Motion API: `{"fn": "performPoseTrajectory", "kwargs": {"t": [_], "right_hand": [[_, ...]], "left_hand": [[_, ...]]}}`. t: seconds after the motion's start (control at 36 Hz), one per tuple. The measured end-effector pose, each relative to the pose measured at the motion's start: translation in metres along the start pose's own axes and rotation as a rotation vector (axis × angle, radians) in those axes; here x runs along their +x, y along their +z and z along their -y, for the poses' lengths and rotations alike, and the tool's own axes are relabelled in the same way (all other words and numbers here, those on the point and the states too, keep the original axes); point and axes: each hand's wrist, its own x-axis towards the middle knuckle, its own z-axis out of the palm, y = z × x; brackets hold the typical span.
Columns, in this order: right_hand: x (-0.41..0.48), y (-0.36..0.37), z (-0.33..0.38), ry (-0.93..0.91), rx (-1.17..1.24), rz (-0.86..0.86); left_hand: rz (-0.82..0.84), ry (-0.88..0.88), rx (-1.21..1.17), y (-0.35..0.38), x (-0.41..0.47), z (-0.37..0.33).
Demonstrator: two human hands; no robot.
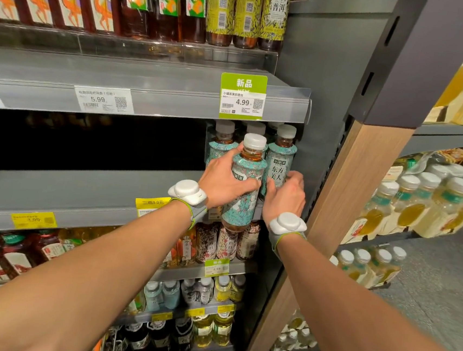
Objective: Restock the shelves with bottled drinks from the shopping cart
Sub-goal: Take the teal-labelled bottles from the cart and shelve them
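Note:
My left hand (224, 179) grips a teal-labelled tea bottle (245, 185) with a white cap, held in front of the edge of the middle shelf (82, 186). To its right, my right hand (286, 194) curls round the lower part of a matching bottle (280, 160) that stands at the shelf's right end. A few more of the same bottles (222, 143) stand behind them. The rest of this shelf is dark and bare to the left. The shopping cart is out of view.
The top shelf holds brown and yellow-labelled tea bottles (240, 12). Lower shelves (218, 244) are packed with assorted drinks. A grey and wood end panel (336, 185) borders the shelf on the right, with pale drink bottles (425, 202) on the neighbouring rack.

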Motion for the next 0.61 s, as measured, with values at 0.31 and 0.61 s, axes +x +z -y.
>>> {"fn": "performPoseTrajectory", "kwargs": {"t": [0.31, 0.61], "right_hand": [[0.002, 0.005, 0.0, 0.027, -0.063, 0.021], [0.005, 0.009, 0.006, 0.086, -0.037, 0.091]], "left_hand": [[0.007, -0.006, 0.003, 0.0, -0.002, -0.004], [0.008, -0.022, 0.019, 0.0, -0.001, -0.006]]}}
